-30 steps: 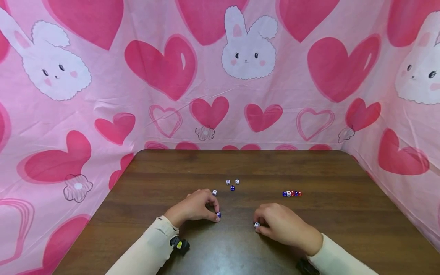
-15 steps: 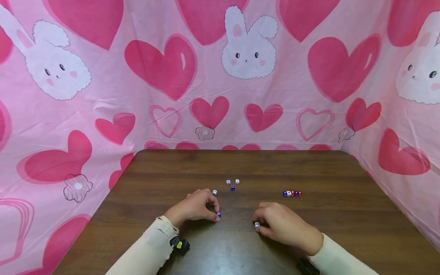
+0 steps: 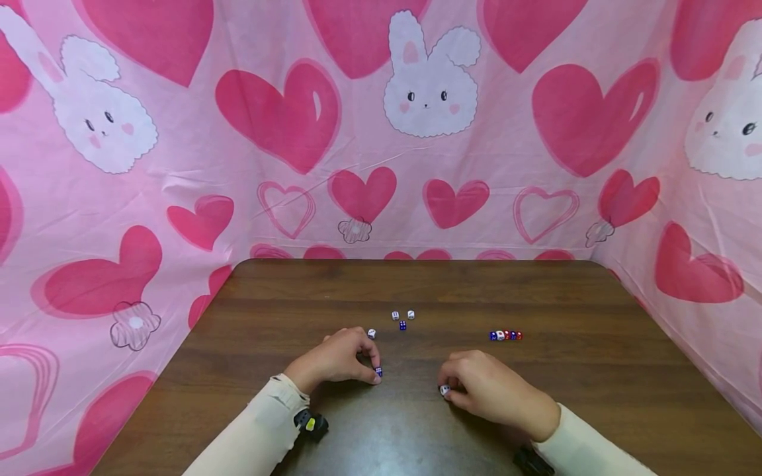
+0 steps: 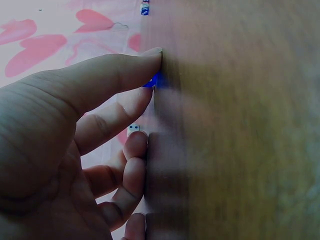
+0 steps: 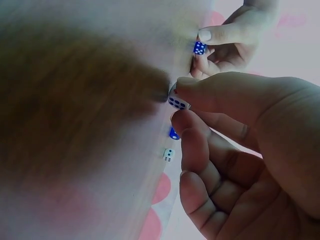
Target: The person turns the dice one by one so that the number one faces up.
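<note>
A small blue die with white pips (image 3: 378, 372) is pinched between thumb and finger of the left hand (image 3: 336, 356); a small white die with dark pips (image 3: 444, 391) is pinched by the right hand (image 3: 497, 391), both low over the brown wooden bench (image 3: 286, 291). Fine positioning seems under way; steady fingertips would be called for next. The blue die's five-pip face is shown clearly by the right wrist view, only a blue sliver by the left.
</note>
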Action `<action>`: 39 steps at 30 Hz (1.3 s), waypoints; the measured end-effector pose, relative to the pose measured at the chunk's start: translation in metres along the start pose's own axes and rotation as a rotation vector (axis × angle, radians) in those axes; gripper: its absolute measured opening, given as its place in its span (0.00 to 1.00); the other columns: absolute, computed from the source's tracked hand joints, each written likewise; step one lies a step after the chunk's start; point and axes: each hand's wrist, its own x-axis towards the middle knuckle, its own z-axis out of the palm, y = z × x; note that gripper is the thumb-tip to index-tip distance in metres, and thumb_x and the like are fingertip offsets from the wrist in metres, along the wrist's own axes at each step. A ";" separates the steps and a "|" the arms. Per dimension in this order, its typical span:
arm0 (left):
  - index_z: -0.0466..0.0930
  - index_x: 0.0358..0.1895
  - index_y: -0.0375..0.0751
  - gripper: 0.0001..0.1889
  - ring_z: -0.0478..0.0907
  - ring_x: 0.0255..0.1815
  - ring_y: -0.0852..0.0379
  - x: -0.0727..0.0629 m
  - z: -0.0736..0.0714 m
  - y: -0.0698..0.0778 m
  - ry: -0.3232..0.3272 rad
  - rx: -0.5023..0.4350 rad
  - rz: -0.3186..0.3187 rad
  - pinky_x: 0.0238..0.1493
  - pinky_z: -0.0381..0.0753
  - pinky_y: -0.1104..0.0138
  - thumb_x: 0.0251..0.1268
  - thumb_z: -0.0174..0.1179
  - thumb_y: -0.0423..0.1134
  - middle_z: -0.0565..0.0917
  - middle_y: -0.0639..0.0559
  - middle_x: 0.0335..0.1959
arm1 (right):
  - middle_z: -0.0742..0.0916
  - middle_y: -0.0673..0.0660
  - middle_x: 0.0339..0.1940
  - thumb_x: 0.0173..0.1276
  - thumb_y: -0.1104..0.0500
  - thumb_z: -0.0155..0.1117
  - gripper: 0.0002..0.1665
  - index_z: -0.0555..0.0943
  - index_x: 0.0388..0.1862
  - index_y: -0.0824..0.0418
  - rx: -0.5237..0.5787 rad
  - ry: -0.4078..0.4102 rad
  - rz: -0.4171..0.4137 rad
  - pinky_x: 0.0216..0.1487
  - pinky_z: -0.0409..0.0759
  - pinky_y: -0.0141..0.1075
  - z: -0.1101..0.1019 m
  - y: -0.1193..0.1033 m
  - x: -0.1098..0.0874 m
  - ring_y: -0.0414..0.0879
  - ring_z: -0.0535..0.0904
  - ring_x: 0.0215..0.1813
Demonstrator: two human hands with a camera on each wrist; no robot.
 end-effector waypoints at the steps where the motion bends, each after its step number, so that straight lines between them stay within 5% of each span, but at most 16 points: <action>1: 0.83 0.25 0.66 0.12 0.73 0.43 0.62 0.000 0.000 0.000 -0.001 -0.001 0.000 0.50 0.60 0.49 0.50 0.81 0.53 0.80 0.63 0.36 | 0.85 0.40 0.32 0.64 0.59 0.77 0.06 0.86 0.35 0.49 0.005 0.001 -0.001 0.35 0.78 0.28 0.000 0.000 0.000 0.30 0.77 0.34; 25: 0.83 0.25 0.66 0.12 0.73 0.43 0.62 0.000 0.000 -0.001 0.001 -0.005 -0.001 0.50 0.60 0.49 0.50 0.81 0.53 0.79 0.63 0.37 | 0.79 0.35 0.25 0.61 0.60 0.78 0.11 0.82 0.30 0.47 0.042 0.003 0.026 0.29 0.72 0.26 -0.001 0.006 -0.002 0.28 0.71 0.27; 39: 0.84 0.26 0.64 0.12 0.73 0.43 0.61 0.000 0.000 0.001 0.003 -0.008 0.009 0.50 0.61 0.47 0.50 0.81 0.51 0.79 0.62 0.36 | 0.80 0.39 0.29 0.61 0.54 0.80 0.11 0.83 0.35 0.45 0.119 -0.114 0.136 0.34 0.75 0.29 -0.007 0.012 -0.004 0.33 0.75 0.32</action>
